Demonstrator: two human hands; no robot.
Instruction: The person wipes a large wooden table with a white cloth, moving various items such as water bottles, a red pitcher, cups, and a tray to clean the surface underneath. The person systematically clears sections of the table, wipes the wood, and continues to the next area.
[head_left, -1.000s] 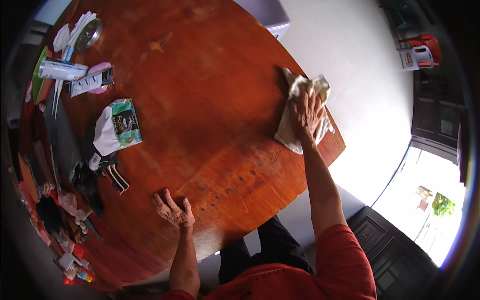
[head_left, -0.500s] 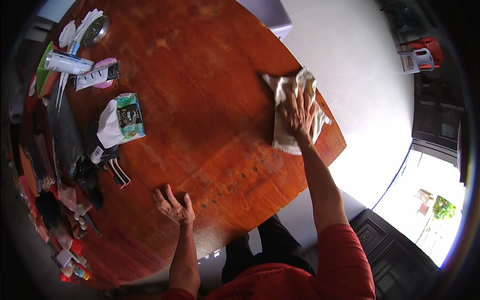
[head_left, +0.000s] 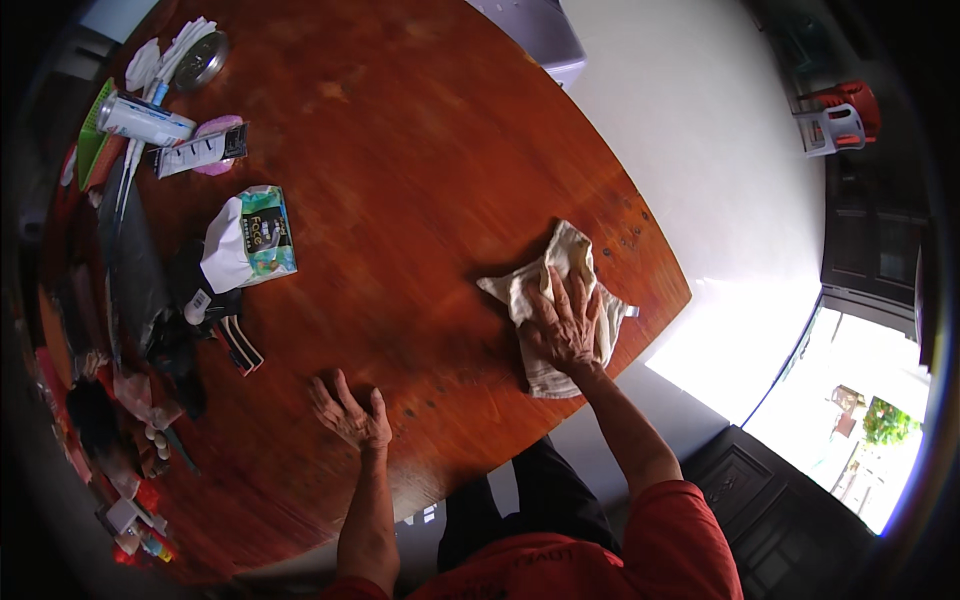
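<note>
A cream cloth (head_left: 545, 370) lies crumpled on the reddish-brown wooden table (head_left: 400, 200), close to its near right edge. My right hand (head_left: 565, 325) presses flat on it, fingers stretched and a little apart. Parts of the cloth stick out around the hand, with one corner raised into a fold beyond the fingertips. Farther left, my left hand (head_left: 350, 415) rests on the bare wood with its fingers spread and holds nothing. Beyond that hand, to the left, stands a green and white tissue pack (head_left: 265, 235).
Along the left side lie a can (head_left: 148, 120), a green basket (head_left: 92, 130), a round glass dish (head_left: 201, 60), a flat packet (head_left: 200, 152), dark bags (head_left: 135, 270) and small clutter. A lilac plastic container (head_left: 545, 40) stands past the far edge. Stacked chairs (head_left: 840, 120) stand far right.
My right hand has drawn the cloth toward me and a little left across the table, uncovering dark spots near the right edge. My left hand has stayed in place.
</note>
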